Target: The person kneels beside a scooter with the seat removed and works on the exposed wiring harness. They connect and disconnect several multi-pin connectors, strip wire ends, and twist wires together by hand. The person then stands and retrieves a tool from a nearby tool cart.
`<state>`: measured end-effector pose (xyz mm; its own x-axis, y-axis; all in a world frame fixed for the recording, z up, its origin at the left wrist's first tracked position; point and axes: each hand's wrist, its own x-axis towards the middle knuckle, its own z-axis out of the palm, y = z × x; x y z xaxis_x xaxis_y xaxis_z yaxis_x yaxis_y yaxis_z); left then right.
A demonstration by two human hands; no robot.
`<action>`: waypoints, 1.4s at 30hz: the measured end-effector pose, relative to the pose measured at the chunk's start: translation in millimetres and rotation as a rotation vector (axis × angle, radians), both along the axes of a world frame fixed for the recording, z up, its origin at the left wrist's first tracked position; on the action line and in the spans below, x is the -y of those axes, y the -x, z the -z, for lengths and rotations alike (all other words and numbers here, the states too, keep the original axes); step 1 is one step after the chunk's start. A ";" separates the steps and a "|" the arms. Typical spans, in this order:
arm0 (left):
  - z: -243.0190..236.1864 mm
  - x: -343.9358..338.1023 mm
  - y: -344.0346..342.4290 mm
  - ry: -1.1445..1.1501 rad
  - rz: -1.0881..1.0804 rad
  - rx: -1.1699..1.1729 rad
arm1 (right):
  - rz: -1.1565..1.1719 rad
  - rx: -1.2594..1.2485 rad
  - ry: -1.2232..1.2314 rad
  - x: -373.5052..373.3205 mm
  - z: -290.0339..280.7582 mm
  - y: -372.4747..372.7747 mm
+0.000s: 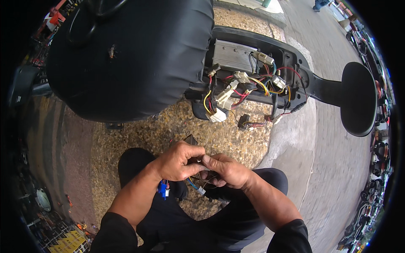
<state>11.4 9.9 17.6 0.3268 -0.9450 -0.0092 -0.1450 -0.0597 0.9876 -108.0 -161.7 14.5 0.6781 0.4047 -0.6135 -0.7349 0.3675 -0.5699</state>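
In front of my knees, my left hand [179, 159] and my right hand [228, 169] meet, both closed in a pinch. What lies between the fingertips is small and mostly hidden. A thin wire [208, 181] runs out from under my right fingers. Below the hands, blue and yellow wires [191, 182] lead to a white connector [201, 191]. A blue connector [162, 188] with a white one beside it hangs under my left wrist. Just beyond my left hand, part of a dark box-shaped thing [191, 139] shows.
Ahead stands a vehicle with a black padded seat [139, 59]. Its open rear tray holds a finned metal box [234, 55] and tangled wires with white connectors [225, 95]. A black oval pad [358, 99] sticks out right. Pebbled paving [139, 130] lies beneath; parts crowd both sides.
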 end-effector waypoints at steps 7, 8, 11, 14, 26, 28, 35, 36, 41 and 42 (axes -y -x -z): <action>2.2 -1.7 6.4 0.015 -0.009 -0.013 | 0.057 0.211 0.037 -3.0 2.0 12.2; 2.2 -2.2 8.9 0.040 -0.011 -0.050 | 0.036 0.289 0.099 -2.2 0.9 13.0; 2.1 -2.5 11.9 0.049 -0.019 -0.091 | 0.019 0.332 0.181 -0.7 -2.6 15.2; 1.9 -2.3 13.0 0.027 -0.002 -0.146 | 0.025 0.345 0.208 0.1 -4.5 17.3; 2.2 -3.4 7.3 -0.081 -0.103 -0.144 | 0.150 0.036 -0.004 7.4 4.2 11.4; 2.7 -1.5 7.5 -0.108 -0.137 -0.210 | 0.143 0.035 -0.001 9.0 5.1 10.2; 2.9 -3.1 5.9 -0.163 -0.163 0.038 | 0.147 0.056 0.135 3.2 11.2 7.1; 3.8 -3.1 7.1 -0.145 -0.176 0.043 | 0.140 0.086 0.160 1.5 11.7 6.7; 9.7 1.3 10.8 -0.071 -0.249 -0.195 | 0.135 0.200 0.261 3.9 4.6 6.3; 9.2 0.1 9.4 -0.026 -0.258 -0.300 | 0.110 0.268 0.305 6.6 1.9 5.4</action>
